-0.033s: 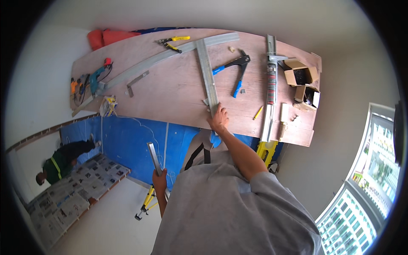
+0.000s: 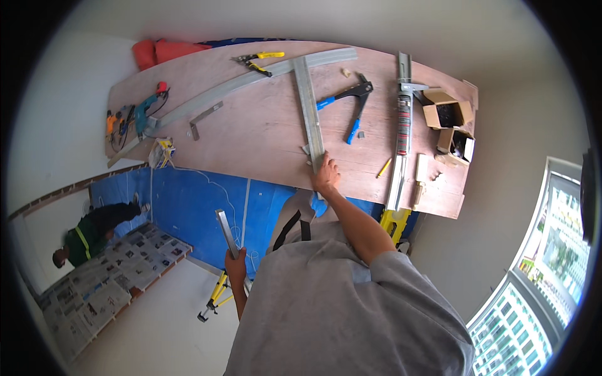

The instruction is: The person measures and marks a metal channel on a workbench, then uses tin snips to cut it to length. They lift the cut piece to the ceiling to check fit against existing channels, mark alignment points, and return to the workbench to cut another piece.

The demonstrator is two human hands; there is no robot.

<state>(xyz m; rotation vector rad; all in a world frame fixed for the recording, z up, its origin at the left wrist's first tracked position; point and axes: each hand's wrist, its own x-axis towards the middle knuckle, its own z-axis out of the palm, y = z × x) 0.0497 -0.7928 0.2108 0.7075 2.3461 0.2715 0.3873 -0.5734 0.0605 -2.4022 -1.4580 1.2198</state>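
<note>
My right hand point(image 2: 327, 175) is at the near end of a grey metal channel point(image 2: 307, 106), with its fingers bent over the right edge; the thumb is mostly hidden. That channel lies lengthwise on the wooden board, its far end meeting a longer metal channel point(image 2: 219, 93) that runs to the left. Low beside my body, my left hand point(image 2: 236, 266) is closed around a narrow silvery metal profile point(image 2: 226, 229), which points up and away. Just right of the first channel lies a hand riveter point(image 2: 357, 94) with blue grips.
The board point(image 2: 263, 144) also carries yellow-handled snips point(image 2: 258, 62), a steel square point(image 2: 202, 119), a teal power tool point(image 2: 147, 109), a sealant gun point(image 2: 404, 122), a yellow pencil point(image 2: 384, 168) and an open cardboard box point(image 2: 445, 113). A person point(image 2: 88, 241) bends down at far left.
The view has shifted slightly, moving the board and its tools a little to the right in the picture. Both hands keep their holds.
</note>
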